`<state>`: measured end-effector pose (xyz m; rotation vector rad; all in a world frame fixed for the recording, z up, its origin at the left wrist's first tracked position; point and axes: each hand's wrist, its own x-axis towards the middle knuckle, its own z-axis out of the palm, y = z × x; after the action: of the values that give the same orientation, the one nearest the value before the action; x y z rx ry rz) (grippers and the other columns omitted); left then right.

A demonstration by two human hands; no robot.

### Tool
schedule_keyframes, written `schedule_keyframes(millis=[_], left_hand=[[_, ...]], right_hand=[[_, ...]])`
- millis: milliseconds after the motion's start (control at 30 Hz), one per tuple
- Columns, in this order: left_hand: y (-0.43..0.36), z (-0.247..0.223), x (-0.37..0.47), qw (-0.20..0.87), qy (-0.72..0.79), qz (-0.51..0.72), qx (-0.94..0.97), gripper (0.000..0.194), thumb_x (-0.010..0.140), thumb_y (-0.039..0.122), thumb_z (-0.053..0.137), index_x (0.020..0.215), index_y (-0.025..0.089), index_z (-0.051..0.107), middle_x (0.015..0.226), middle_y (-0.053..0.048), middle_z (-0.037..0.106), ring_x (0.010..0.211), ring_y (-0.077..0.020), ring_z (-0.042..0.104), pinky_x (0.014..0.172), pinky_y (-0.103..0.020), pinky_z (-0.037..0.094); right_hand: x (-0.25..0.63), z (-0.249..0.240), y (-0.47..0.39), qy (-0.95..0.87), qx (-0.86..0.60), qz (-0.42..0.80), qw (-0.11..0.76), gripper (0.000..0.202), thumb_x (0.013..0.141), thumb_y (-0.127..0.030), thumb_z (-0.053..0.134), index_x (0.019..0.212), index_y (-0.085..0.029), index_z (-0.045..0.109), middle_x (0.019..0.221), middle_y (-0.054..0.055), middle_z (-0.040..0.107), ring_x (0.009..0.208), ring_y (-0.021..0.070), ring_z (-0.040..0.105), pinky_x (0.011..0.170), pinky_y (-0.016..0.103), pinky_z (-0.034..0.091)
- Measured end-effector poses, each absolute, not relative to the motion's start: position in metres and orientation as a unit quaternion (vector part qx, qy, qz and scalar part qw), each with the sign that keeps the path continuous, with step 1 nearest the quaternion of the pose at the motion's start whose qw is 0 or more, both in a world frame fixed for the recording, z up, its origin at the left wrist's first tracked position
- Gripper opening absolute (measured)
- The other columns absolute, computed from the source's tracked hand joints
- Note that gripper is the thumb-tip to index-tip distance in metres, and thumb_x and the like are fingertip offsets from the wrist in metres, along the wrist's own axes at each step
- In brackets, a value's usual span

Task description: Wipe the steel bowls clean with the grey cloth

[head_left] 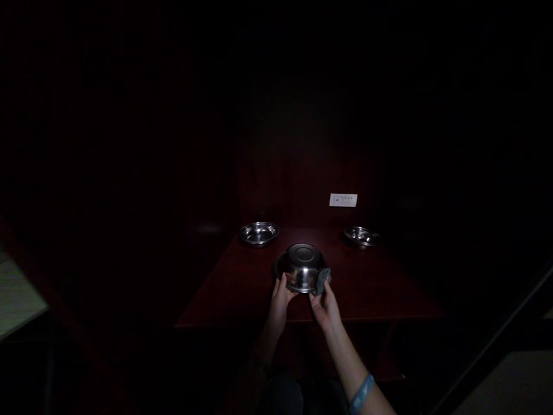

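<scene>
A shiny steel bowl (301,268) is turned upside down over the front half of the dark red desk, its round base facing up. My left hand (281,297) grips the near left of its rim, thumb on the outer wall and fingers beneath. At the near right, my right hand (324,305) holds a grey-green cloth (324,280) pressed against the bowl's side, with fingers under the rim. Whether the far rim touches the desk I cannot tell.
On the dark red desk (242,288), a steel bowl (259,234) stands upright at the back left and another steel bowl (362,237) at the back right. A white socket panel (343,200) is on the rear wall. Dark partitions flank both sides.
</scene>
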<state>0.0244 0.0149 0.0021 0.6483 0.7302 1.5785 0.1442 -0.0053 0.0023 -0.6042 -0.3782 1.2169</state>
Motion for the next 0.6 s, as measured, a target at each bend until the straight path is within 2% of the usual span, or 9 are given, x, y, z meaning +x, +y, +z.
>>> schedule_keyframes(millis=[100, 200, 333, 600], left_hand=[[0.014, 0.007, 0.033, 0.612, 0.318, 0.688, 0.226, 0.024, 0.093, 0.035, 0.058, 0.104, 0.016, 0.068, 0.113, -0.014, 0.073, 0.106, -0.0246, 0.07, 0.1, -0.043, 0.052], [0.014, 0.01, 0.036, 0.607, 0.307, 0.703, 0.208, 0.027, 0.096, 0.035, 0.053, 0.104, 0.014, 0.068, 0.114, -0.014, 0.073, 0.106, -0.023, 0.07, 0.101, -0.042, 0.051], [0.023, 0.008, 0.035, 0.588, 0.299, 0.721, 0.213, 0.03, 0.096, 0.038, 0.053, 0.108, 0.015, 0.069, 0.116, -0.013, 0.073, 0.107, -0.0231, 0.07, 0.102, -0.042, 0.051], [0.04, 0.0, 0.028, 0.573, 0.312, 0.719, 0.241, 0.033, 0.09, 0.044, 0.061, 0.105, 0.016, 0.07, 0.108, -0.012, 0.075, 0.102, -0.0221, 0.07, 0.098, -0.037, 0.052]], right_hand=[[0.136, 0.002, -0.008, -0.187, -0.273, 0.559, 0.76, 0.032, 0.075, -0.041, 0.076, 0.104, -0.027, 0.071, 0.107, -0.002, 0.076, 0.103, 0.0162, 0.07, 0.099, 0.037, 0.055], [0.134, 0.004, -0.012, -0.213, -0.27, 0.553, 0.759, 0.042, 0.075, -0.046, 0.077, 0.111, -0.026, 0.068, 0.111, -0.002, 0.074, 0.103, 0.0156, 0.069, 0.098, 0.035, 0.055], [0.14, 0.008, -0.015, -0.243, -0.264, 0.57, 0.739, 0.038, 0.076, -0.047, 0.077, 0.106, -0.024, 0.07, 0.105, -0.001, 0.076, 0.1, 0.0161, 0.07, 0.094, 0.034, 0.057], [0.171, 0.008, -0.003, -0.245, -0.281, 0.6, 0.708, 0.026, 0.073, -0.035, 0.079, 0.097, -0.025, 0.073, 0.098, -0.003, 0.077, 0.092, 0.0147, 0.071, 0.09, 0.034, 0.059]])
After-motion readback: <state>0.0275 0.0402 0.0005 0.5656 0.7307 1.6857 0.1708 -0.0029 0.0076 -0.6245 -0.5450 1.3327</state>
